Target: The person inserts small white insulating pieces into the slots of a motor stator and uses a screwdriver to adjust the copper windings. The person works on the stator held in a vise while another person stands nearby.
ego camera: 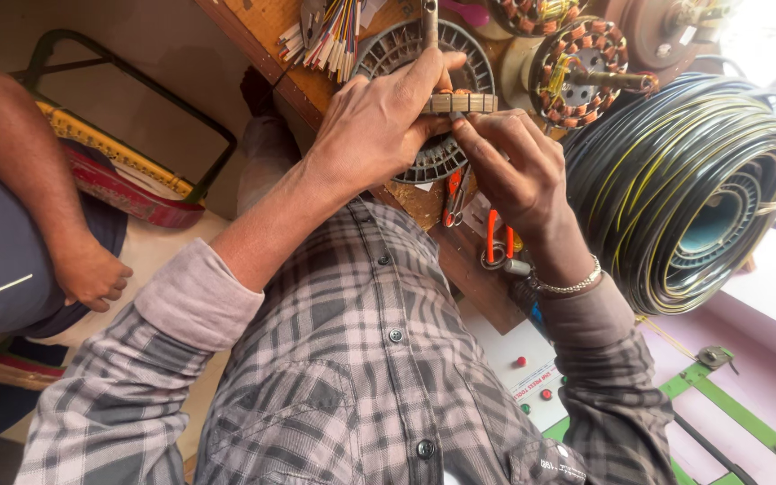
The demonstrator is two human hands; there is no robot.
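My left hand (pixel 386 121) grips a round slotted metal motor stator (pixel 406 49) that rests on a wooden workbench (pixel 267 27), thumb and fingers over its toothed rim (pixel 464 102). My right hand (pixel 514 166) touches the same rim from below, fingertips pinched at the slots; whether it holds a small piece I cannot tell. Both sleeves are grey plaid, and a bead bracelet (pixel 568 286) circles my right wrist.
Two stators wound with copper coils (pixel 581 67) lie beyond. A big coil of black and yellow wire (pixel 689 193) sits at right. Coloured wire ends (pixel 334 36), orange-handled pliers (pixel 496 238) and a white button panel (pixel 523 377) are near. Another person's hand (pixel 92 274) rests at left.
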